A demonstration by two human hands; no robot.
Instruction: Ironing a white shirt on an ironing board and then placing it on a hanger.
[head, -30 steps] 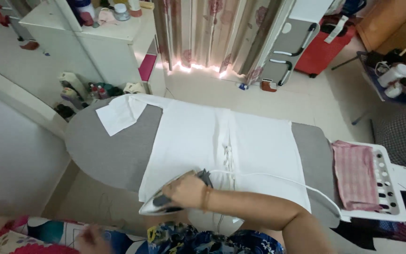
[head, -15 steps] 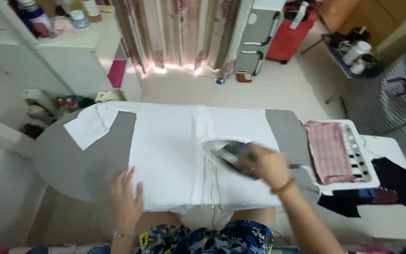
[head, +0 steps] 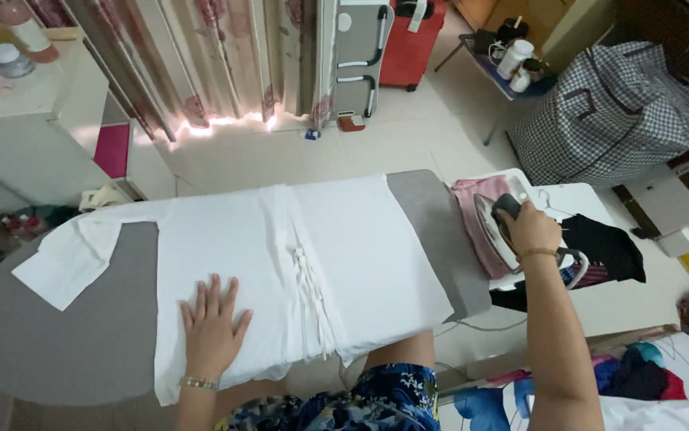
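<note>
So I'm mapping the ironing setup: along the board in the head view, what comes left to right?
Bare grey board → left hand on white garment → grey board end → pink cloth → iron under right hand.

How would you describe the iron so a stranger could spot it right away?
Start at the grey ironing board draped with a white garment, then look to its right end, where a pink cloth covers the rest. The iron sits there under the right hand; it is the only hard, pale wedge with a dark handle.
</note>
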